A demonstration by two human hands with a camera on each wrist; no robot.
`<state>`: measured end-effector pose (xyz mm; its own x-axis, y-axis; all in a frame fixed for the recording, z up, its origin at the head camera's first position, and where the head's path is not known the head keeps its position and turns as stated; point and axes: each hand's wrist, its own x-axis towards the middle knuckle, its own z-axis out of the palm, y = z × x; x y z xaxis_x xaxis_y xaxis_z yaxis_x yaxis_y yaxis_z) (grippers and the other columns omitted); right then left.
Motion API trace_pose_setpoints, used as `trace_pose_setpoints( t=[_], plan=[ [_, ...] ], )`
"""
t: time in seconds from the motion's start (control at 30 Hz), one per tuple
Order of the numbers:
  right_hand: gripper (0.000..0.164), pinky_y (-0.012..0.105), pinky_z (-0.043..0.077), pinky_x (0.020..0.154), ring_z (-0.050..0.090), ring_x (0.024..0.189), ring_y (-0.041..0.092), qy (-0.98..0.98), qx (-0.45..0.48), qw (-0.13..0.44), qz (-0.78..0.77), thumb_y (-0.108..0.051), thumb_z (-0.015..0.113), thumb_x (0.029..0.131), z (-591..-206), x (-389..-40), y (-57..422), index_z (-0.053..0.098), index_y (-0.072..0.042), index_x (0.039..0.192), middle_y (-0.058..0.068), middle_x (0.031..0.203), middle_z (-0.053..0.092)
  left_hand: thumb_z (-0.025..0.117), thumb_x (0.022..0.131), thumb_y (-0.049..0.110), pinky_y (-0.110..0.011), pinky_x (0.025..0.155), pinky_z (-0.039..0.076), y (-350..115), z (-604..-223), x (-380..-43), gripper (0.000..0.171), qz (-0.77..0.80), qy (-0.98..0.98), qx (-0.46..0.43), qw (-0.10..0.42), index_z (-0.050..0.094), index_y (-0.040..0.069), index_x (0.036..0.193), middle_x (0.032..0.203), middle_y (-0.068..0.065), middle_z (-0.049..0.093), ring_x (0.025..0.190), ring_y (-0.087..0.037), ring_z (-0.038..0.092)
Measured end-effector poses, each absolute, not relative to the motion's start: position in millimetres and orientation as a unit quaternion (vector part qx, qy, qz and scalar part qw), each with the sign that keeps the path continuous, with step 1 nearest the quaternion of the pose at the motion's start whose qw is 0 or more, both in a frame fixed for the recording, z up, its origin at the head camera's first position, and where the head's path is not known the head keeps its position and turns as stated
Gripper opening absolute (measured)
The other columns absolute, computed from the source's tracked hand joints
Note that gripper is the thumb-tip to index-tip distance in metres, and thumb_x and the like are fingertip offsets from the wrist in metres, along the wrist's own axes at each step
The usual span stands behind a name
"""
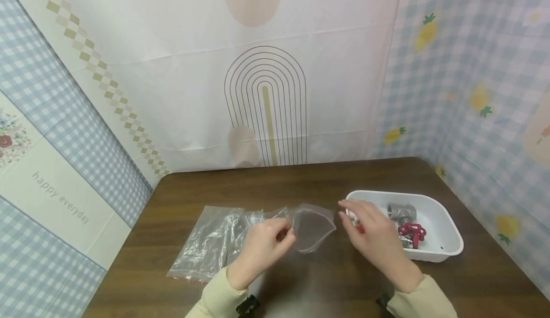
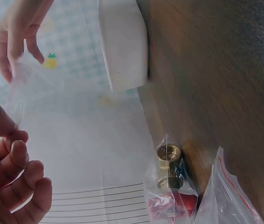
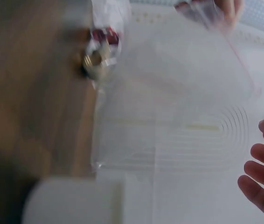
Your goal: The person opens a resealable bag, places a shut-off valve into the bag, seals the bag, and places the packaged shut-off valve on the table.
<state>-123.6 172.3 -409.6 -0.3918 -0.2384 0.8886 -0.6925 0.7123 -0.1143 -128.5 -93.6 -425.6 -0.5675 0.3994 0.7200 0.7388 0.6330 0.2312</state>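
My left hand [image 1: 264,244] pinches the edge of a clear plastic zip bag [image 1: 313,229], which hangs spread out above the table. My right hand [image 1: 375,232] has its fingers apart at the bag's right side, in front of the white tray [image 1: 455,249]. In the right wrist view its fingers [image 3: 260,172] hold nothing. A brass fitting [image 2: 169,168] with a red part lies inside another clear bag, seen in the left wrist view. In the tray are a grey metal pipe fitting [image 1: 403,213] and a valve with a red handwheel [image 1: 413,233]; my right hand hides part of the contents.
Flat clear bags [image 1: 206,244] lie on the left of the dark wooden table [image 1: 197,186]. One bag [image 2: 227,191] shows a red seal line. Patterned cloth [image 1: 193,93] hangs behind the table and along both sides.
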Motion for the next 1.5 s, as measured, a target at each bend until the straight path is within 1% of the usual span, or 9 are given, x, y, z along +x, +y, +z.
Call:
trace_pose_setpoints(
  t=[0.2, 0.27, 0.37, 0.67, 0.83, 1.1, 1.17, 1.33, 1.5],
  plan=[
    [0.046, 0.014, 0.038, 0.103, 0.068, 0.098, 0.033, -0.819, 0.238, 0.466, 0.235, -0.042, 0.050, 0.103, -398, -124, 201, 0.072, -0.003, 0.114, 0.012, 0.108, 0.072, 0.068, 0.077, 0.008, -0.010, 0.049, 0.027, -95, -426, -128, 0.021, -0.272, -0.845, -0.335, 0.315, 0.053, 0.019, 0.067, 0.061, 0.012, 0.044, 0.055, 0.001, 0.035],
    [0.043, 0.008, 0.030, 0.107, 0.067, 0.098, 0.034, -0.818, 0.230, 0.468, 0.244, -0.038, 0.053, 0.101, -394, -125, 209, 0.072, -0.002, 0.115, 0.013, 0.109, 0.072, 0.068, 0.076, 0.008, -0.010, 0.049, 0.027, -96, -426, -128, 0.020, -0.274, -0.845, -0.334, 0.315, 0.054, 0.018, 0.067, 0.061, 0.012, 0.045, 0.056, 0.001, 0.035],
    [0.037, 0.008, 0.034, 0.100, 0.067, 0.095, 0.033, -0.820, 0.212, 0.468, 0.251, -0.031, 0.059, 0.096, -391, -125, 221, 0.072, -0.002, 0.116, 0.013, 0.108, 0.072, 0.067, 0.077, 0.008, -0.010, 0.050, 0.027, -97, -426, -128, 0.018, -0.275, -0.846, -0.331, 0.316, 0.056, 0.018, 0.068, 0.061, 0.011, 0.046, 0.056, 0.001, 0.036],
    [0.037, 0.019, 0.042, 0.086, 0.066, 0.090, 0.031, -0.836, 0.179, 0.458, 0.243, -0.010, 0.074, 0.081, -389, -123, 241, 0.072, -0.004, 0.117, 0.012, 0.110, 0.071, 0.068, 0.078, 0.010, -0.011, 0.049, 0.024, -101, -426, -129, 0.023, -0.268, -0.849, -0.323, 0.322, 0.051, 0.019, 0.065, 0.059, 0.013, 0.042, 0.054, 0.002, 0.032],
    [0.039, 0.041, 0.045, 0.076, 0.066, 0.087, 0.032, -0.847, 0.171, 0.447, 0.234, -0.008, 0.075, 0.079, -390, -121, 246, 0.071, -0.003, 0.117, 0.014, 0.109, 0.071, 0.068, 0.078, 0.010, -0.010, 0.049, 0.025, -101, -427, -130, 0.023, -0.268, -0.848, -0.324, 0.324, 0.052, 0.019, 0.065, 0.058, 0.013, 0.042, 0.054, 0.002, 0.032],
    [0.037, 0.029, 0.045, 0.073, 0.065, 0.084, 0.027, -0.875, 0.157, 0.391, 0.239, -0.005, 0.078, 0.080, -407, -118, 250, 0.071, -0.004, 0.115, 0.011, 0.107, 0.071, 0.068, 0.079, 0.010, -0.010, 0.049, 0.025, -101, -428, -130, 0.025, -0.269, -0.845, -0.323, 0.329, 0.051, 0.020, 0.065, 0.059, 0.013, 0.042, 0.055, 0.002, 0.033],
    [0.036, 0.035, 0.049, 0.067, 0.064, 0.078, 0.025, -0.884, 0.155, 0.371, 0.238, -0.005, 0.078, 0.080, -412, -119, 249, 0.071, -0.004, 0.115, 0.012, 0.105, 0.071, 0.069, 0.080, 0.010, -0.011, 0.049, 0.025, -101, -428, -131, 0.025, -0.267, -0.847, -0.322, 0.326, 0.051, 0.020, 0.065, 0.059, 0.013, 0.042, 0.055, 0.002, 0.033],
    [0.033, 0.058, 0.053, 0.076, 0.066, 0.091, 0.038, -0.915, 0.138, 0.291, 0.241, -0.010, 0.079, 0.083, -424, -121, 247, 0.070, -0.003, 0.114, 0.020, 0.108, 0.069, 0.068, 0.080, 0.010, -0.011, 0.048, 0.024, -102, -428, -131, 0.025, -0.266, -0.848, -0.322, 0.327, 0.051, 0.020, 0.065, 0.059, 0.013, 0.043, 0.054, 0.003, 0.032],
    [0.031, 0.064, 0.050, 0.084, 0.062, 0.106, 0.047, -0.941, 0.123, 0.214, 0.230, -0.013, 0.076, 0.086, -435, -125, 247, 0.069, -0.002, 0.114, 0.025, 0.113, 0.068, 0.069, 0.081, 0.011, -0.011, 0.048, 0.025, -105, -429, -132, 0.025, -0.262, -0.851, -0.319, 0.323, 0.052, 0.021, 0.065, 0.059, 0.013, 0.043, 0.054, 0.003, 0.032]
  ],
)
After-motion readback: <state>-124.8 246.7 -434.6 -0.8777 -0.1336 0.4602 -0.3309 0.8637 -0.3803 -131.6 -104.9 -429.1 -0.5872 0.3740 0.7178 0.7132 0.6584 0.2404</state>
